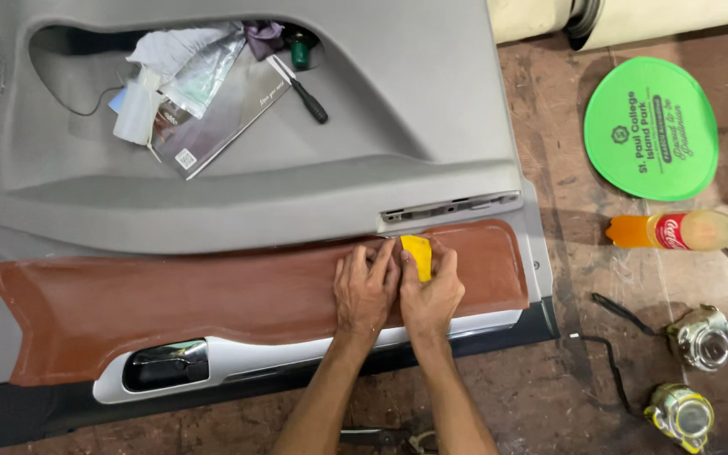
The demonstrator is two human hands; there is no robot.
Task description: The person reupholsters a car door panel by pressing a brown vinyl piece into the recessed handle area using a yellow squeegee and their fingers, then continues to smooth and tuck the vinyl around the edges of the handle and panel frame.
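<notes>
A grey car door panel [431, 126] lies flat, with a reddish-brown leather-like strip [170, 303] laid across its middle. My right hand [433, 291] grips a small yellow plastic scraper [418, 254] and presses it on the strip's upper edge near the right end. My left hand [366, 286] lies flat beside it, fingers spread on the brown strip, touching the right hand.
The panel's pocket holds a screwdriver [307, 91], a booklet [221, 118], cloth and a white bottle [136, 109]. To the right on the worn wooden surface lie a round green fan [650, 126], a plastic bottle with orange liquid [688, 231], two metal parts [701, 337] and a black cord [617, 371].
</notes>
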